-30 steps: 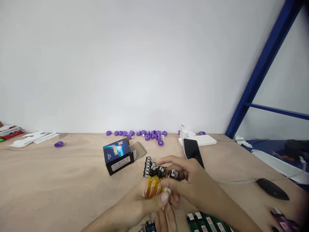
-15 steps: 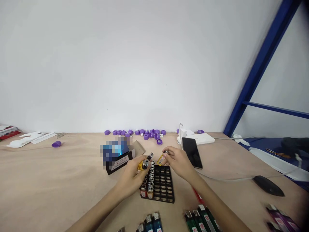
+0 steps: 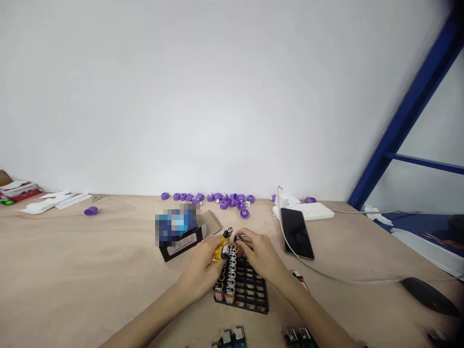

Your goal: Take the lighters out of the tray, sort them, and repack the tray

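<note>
A black tray with a grid of slots (image 3: 258, 296) lies on the table in front of me. Its left columns hold upright lighters (image 3: 230, 285) with metal tops; the slots to the right show bare. My left hand (image 3: 203, 263) is closed round yellow lighters (image 3: 219, 250) above the tray's left back part. At the tray's back edge, the fingers of my right hand (image 3: 259, 251) pinch one lighter (image 3: 238, 239) by its top, beside the filled column. Its lower part is mostly hidden by the fingers.
Behind the tray sit an open black box (image 3: 183, 244) and scattered purple caps (image 3: 224, 204). To the right are a phone (image 3: 297, 234), a power strip (image 3: 315, 210), a cable and a black mouse (image 3: 429, 295). Blue lighters (image 3: 233, 339) and green lighters (image 3: 300, 339) lie near the front.
My right hand has brought its lighter left and down to the tray's back edge. My left hand still holds the yellow lighters. The whole view has shifted slightly.
</note>
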`<state>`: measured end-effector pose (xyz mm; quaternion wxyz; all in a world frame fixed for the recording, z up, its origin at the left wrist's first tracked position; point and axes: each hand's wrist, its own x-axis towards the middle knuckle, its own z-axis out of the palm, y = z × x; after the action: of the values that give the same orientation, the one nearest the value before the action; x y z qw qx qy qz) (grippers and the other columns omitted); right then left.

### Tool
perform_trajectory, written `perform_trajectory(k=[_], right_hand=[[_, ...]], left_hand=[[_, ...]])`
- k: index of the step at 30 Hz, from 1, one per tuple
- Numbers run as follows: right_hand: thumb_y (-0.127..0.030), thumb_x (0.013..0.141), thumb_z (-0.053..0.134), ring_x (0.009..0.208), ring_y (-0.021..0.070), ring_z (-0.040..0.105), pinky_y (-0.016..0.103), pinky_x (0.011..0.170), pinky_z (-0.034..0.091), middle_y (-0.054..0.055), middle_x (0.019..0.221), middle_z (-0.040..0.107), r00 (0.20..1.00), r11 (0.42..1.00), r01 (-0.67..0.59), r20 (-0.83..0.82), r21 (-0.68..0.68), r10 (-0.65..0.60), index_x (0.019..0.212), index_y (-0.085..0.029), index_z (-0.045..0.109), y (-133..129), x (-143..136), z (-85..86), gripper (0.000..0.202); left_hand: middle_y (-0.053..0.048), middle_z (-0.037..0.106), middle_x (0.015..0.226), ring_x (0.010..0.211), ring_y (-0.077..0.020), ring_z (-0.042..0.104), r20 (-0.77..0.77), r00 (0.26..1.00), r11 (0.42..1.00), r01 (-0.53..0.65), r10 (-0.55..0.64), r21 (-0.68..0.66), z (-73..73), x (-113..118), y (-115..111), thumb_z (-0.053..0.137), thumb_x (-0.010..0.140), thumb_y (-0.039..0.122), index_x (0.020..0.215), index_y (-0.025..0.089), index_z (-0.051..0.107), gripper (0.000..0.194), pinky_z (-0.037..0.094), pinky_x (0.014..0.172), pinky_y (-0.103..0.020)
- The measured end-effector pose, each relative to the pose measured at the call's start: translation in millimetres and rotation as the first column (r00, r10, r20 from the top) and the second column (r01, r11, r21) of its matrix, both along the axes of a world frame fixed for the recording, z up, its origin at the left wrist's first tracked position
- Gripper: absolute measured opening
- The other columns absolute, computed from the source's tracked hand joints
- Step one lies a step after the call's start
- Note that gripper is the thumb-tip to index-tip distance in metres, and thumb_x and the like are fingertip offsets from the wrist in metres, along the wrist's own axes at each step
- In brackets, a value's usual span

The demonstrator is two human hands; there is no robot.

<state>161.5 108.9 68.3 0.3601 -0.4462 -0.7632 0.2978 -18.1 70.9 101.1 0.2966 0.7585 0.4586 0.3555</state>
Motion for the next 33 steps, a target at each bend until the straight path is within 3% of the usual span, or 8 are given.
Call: perform_trajectory(k=[7, 13, 20, 24, 26, 29, 33], right_hand=[[-0.013, 0.094, 0.043, 0.091, 0.0233, 0.070, 0.032, 0.082, 0.050, 0.008, 0.096, 0.074, 1.000, 0.997, -0.022, 0.000, 0.073, 0.022, 0.108, -0.020, 0.068, -7.1, -5.0, 2.6, 0.029], [-0.009, 0.095, 0.038, 0.096, 0.0209, 0.070, 0.030, 0.083, 0.051, 0.008, 0.108, 0.075, 0.999, 0.995, -0.033, -0.006, 0.093, 0.034, 0.118, -0.022, 0.066, -8.5, -6.1, 0.9, 0.038], [-0.009, 0.094, 0.042, 0.088, 0.0227, 0.070, 0.030, 0.077, 0.050, 0.012, 0.102, 0.075, 0.996, 0.997, -0.032, 0.091, 0.077, 0.025, 0.122, -0.018, 0.066, -4.9, -1.2, -5.2, 0.038], [-0.008, 0.090, 0.045, 0.096, 0.0241, 0.070, 0.033, 0.082, 0.051, 0.011, 0.106, 0.075, 0.992, 0.997, -0.039, 0.123, 0.062, 0.031, 0.134, -0.021, 0.058, -6.2, 0.8, -8.4, 0.047], [-0.010, 0.091, 0.046, 0.100, 0.0255, 0.069, 0.036, 0.085, 0.052, 0.012, 0.109, 0.073, 0.992, 0.997, -0.039, 0.124, 0.059, 0.031, 0.139, -0.021, 0.052, -7.8, 2.3, -2.8, 0.050], [-0.018, 0.095, 0.044, 0.105, 0.0253, 0.067, 0.039, 0.088, 0.052, 0.014, 0.116, 0.071, 0.995, 0.997, -0.013, 0.098, 0.070, 0.006, 0.138, -0.019, 0.051, -13.4, 4.6, 19.4, 0.044], [-0.031, 0.096, 0.050, 0.102, 0.0205, 0.068, 0.034, 0.085, 0.054, 0.009, 0.113, 0.072, 0.998, 0.997, -0.037, -0.053, 0.062, 0.040, 0.122, -0.021, 0.060, -30.5, 4.8, 60.2, 0.030]], left_hand=[[-0.005, 0.074, 0.100, 0.085, -0.0217, 0.065, 0.016, 1.000, 1.000, 0.005, -0.005, -0.014, -1.2, -0.4, 0.4, 0.046, 0.091, 0.017, 0.104, 0.019, 0.070, 0.027, 0.046, 0.076, -0.029], [-0.004, 0.074, 0.100, 0.084, -0.0223, 0.065, 0.028, 1.000, 1.000, 0.003, -0.002, -0.016, 0.1, -0.4, -2.9, 0.047, 0.089, 0.016, 0.105, 0.019, 0.070, 0.028, 0.046, 0.076, -0.029], [-0.004, 0.074, 0.100, 0.084, -0.0226, 0.065, 0.097, 0.995, 0.998, 0.024, -0.019, -0.052, -2.8, -1.9, 0.5, 0.051, 0.091, 0.022, 0.102, 0.019, 0.071, 0.023, 0.047, 0.075, -0.029], [-0.006, 0.074, 0.099, 0.083, -0.0230, 0.064, 0.186, 0.982, 0.998, -0.003, 0.015, -0.062, -4.0, -3.4, -0.2, 0.049, 0.097, 0.037, 0.097, 0.019, 0.071, 0.028, 0.048, 0.080, -0.033], [-0.008, 0.073, 0.099, 0.087, -0.0236, 0.063, 0.253, 0.966, 0.997, -0.033, 0.049, -0.068, -1.4, -4.2, -2.0, 0.045, 0.098, 0.045, 0.091, 0.018, 0.069, 0.037, 0.048, 0.084, -0.035], [-0.008, 0.072, 0.086, 0.081, -0.0228, 0.065, 0.354, 0.934, 0.990, -0.001, 0.051, -0.140, 5.5, -2.6, -6.3, 0.045, 0.097, 0.055, 0.078, 0.018, 0.063, 0.046, 0.050, 0.082, -0.035], [-0.003, 0.065, 0.063, 0.045, -0.0144, 0.060, 0.464, 0.885, 0.926, 0.197, -0.027, -0.322, 10.4, 6.3, -14.9, 0.045, 0.093, 0.065, 0.075, 0.018, 0.054, 0.051, 0.047, 0.050, -0.027]])
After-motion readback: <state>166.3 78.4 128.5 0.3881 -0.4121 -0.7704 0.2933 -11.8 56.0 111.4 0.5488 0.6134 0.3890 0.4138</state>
